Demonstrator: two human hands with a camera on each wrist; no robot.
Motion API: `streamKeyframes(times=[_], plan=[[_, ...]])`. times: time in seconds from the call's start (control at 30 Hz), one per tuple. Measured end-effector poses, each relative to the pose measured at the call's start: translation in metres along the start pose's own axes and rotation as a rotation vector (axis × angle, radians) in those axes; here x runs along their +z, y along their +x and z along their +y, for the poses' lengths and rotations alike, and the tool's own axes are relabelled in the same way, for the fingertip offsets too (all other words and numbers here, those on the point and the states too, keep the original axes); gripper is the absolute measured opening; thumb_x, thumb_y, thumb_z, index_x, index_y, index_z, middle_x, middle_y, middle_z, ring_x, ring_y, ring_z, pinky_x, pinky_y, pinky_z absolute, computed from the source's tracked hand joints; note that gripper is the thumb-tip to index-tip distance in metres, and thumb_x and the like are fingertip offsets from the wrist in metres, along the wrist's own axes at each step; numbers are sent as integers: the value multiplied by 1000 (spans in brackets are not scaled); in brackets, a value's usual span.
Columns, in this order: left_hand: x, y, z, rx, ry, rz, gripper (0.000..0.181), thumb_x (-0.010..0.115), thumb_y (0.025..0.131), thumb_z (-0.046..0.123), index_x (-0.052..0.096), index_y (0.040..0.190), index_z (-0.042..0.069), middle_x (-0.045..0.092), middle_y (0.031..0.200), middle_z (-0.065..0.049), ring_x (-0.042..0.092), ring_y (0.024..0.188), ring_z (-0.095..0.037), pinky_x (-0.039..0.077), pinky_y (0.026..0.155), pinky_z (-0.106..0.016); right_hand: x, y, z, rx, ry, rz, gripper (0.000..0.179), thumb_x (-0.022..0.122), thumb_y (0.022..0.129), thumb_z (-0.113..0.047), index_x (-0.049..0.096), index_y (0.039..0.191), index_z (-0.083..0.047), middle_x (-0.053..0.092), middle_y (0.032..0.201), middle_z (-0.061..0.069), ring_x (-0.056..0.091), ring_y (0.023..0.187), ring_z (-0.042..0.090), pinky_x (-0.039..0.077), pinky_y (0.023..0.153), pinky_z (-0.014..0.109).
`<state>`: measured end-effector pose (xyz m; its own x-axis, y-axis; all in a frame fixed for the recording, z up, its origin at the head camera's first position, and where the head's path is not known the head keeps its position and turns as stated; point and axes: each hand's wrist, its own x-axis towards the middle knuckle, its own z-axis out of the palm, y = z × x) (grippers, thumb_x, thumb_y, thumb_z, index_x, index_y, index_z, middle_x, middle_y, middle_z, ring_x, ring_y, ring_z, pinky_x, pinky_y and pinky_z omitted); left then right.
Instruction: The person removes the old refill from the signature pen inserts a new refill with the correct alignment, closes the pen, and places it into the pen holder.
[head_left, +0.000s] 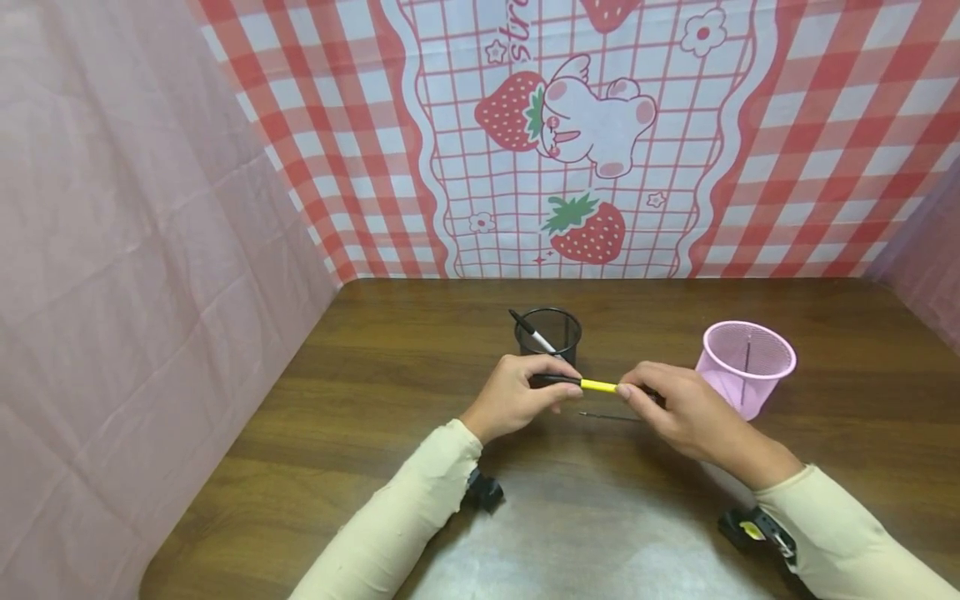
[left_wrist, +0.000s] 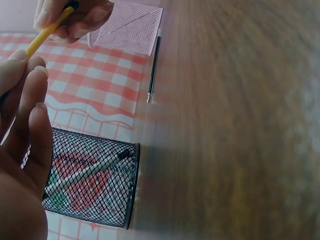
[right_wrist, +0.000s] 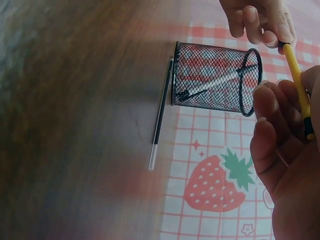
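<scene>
Both hands hold a pen with a yellow barrel [head_left: 598, 386] in the air above the table, one at each end. My left hand [head_left: 521, 396] pinches its black end between thumb and fingertips. At the other end, my right hand [head_left: 690, 414] pinches the yellow part, with its thumb and index finger close together; in the right wrist view a black tip shows near the palm. Below the hands, a thin dark pen refill [head_left: 611, 417] with a clear end lies on the table. Just behind the left hand is a black mesh pen cup [right_wrist: 210, 52].
A white pen with black ends [head_left: 534, 334] leans inside the black cup. To the right stands a pink mesh cup [head_left: 729, 382] with a thin dark refill [head_left: 747, 358] inside. Checked strawberry cloth [head_left: 352, 167] hangs behind the wooden table [head_left: 315, 467]; pink cloth [head_left: 135, 250] borders the left.
</scene>
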<state>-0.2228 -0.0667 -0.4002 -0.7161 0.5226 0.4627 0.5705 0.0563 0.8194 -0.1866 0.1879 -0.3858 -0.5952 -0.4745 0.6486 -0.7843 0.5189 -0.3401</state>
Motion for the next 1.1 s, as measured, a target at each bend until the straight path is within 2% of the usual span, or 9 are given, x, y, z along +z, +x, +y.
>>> streamKeyframes(times=[0.27, 0.37, 0.5, 0.77, 0.97, 1.1], plan=[[1, 1, 2, 1, 3, 0, 15, 77, 90, 15, 76, 103, 8, 71, 87, 0, 67, 61, -13, 58, 57, -31, -1, 0, -1, 24, 2, -17, 22, 72, 89, 0, 71, 90, -21, 60, 79, -18, 53, 69, 2, 43, 61, 17], [1, 1, 2, 1, -5, 0, 15, 77, 90, 13, 75, 104, 8, 72, 87, -2, 67, 61, -13, 58, 57, -30, -2, 0, -1, 52, 5, -28, 20, 75, 87, -3, 72, 96, -21, 62, 84, -17, 53, 68, 2, 42, 60, 16], [1, 1, 1, 3, -7, -2, 15, 76, 91, 12, 75, 104, 7, 73, 86, -6, 67, 61, -15, 58, 57, -31, -2, -1, -1, 68, 20, -30, 27, 81, 82, -5, 71, 102, -20, 64, 88, -14, 52, 65, 2, 42, 57, 14], [0, 0, -2, -9, -22, -10, 14, 73, 93, 14, 75, 105, 6, 76, 86, -2, 67, 60, -15, 58, 57, -35, 0, -2, 1, -1, 36, 35, 33, 84, 74, 2, 68, 98, -15, 64, 87, -12, 54, 66, 3, 43, 56, 13], [0, 0, -1, -10, -42, -11, 15, 74, 93, 14, 75, 105, 5, 76, 86, -5, 67, 60, -19, 58, 57, -34, 1, -1, 1, -50, 28, 71, 35, 83, 71, 5, 69, 96, -15, 64, 85, -12, 52, 65, 1, 43, 55, 12], [1, 1, -1, -9, -24, -6, 14, 74, 92, 14, 76, 103, 6, 75, 86, 0, 68, 60, -22, 58, 57, -32, 1, 0, 0, -56, 23, 83, 37, 83, 70, 7, 69, 96, -15, 63, 83, -11, 50, 64, 1, 41, 54, 13]])
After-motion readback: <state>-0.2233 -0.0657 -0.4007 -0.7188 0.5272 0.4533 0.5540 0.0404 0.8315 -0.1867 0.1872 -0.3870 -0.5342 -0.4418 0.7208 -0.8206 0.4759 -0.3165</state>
